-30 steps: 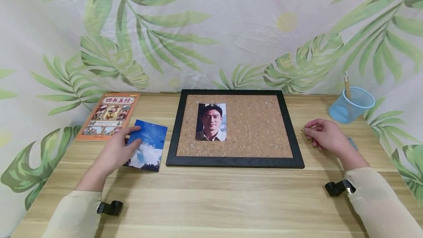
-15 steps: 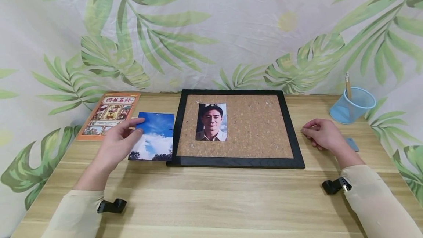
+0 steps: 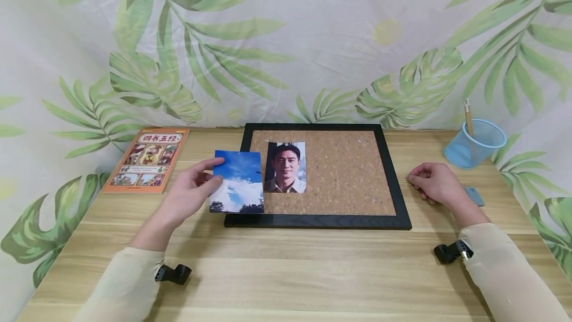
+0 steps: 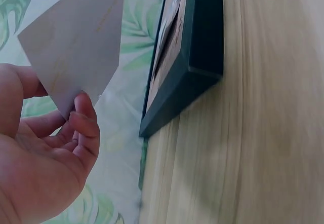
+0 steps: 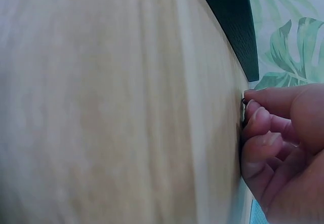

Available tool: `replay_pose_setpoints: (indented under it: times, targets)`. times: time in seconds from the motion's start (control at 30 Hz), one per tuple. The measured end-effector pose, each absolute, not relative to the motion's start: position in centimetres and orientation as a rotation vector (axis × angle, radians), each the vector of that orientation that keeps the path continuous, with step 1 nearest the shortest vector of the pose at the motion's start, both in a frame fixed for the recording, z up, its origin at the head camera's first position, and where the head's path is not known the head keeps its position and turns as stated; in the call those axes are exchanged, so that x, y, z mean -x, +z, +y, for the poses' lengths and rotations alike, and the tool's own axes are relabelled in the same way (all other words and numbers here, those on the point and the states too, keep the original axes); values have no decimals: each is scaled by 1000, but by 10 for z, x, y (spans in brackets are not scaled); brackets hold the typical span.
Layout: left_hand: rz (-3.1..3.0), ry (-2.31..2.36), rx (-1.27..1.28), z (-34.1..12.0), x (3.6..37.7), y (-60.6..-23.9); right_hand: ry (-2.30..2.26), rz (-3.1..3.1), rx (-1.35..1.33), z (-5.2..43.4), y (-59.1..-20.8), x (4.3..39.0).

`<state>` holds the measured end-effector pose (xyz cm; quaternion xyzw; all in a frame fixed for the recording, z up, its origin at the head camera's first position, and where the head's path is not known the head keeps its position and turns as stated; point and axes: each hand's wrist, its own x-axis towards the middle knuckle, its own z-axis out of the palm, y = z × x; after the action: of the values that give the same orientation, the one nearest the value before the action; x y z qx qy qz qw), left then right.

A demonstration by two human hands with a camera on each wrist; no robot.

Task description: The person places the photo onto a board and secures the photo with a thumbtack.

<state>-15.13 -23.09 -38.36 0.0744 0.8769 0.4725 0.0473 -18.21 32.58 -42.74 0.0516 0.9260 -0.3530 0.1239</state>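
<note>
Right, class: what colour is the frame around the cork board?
Black. The frame shows best in the head view, bordering the brown cork board.

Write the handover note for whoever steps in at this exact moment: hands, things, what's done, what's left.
Left hand: pinches the blue sky-and-cloud photo print by its left edge, lifted over the left side of the black-framed cork board.
Right hand: fingers curled, resting on the wooden table right of the frame, pinching something small and dark, probably a pin; too small to tell.
Done: portrait photo already sits on the cork.
Left: lay the sky print on the cork, likely fasten it.
Nearby: orange illustrated book, blue mesh pen cup.
</note>
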Motion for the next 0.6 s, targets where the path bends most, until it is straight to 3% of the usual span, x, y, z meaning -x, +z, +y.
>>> replay_pose_setpoints:
  times: [0.6]
  targets:
    - [2525, 1488, -363, -179, 171, -390, -1389, 2582, -101, 323, -416, 172]
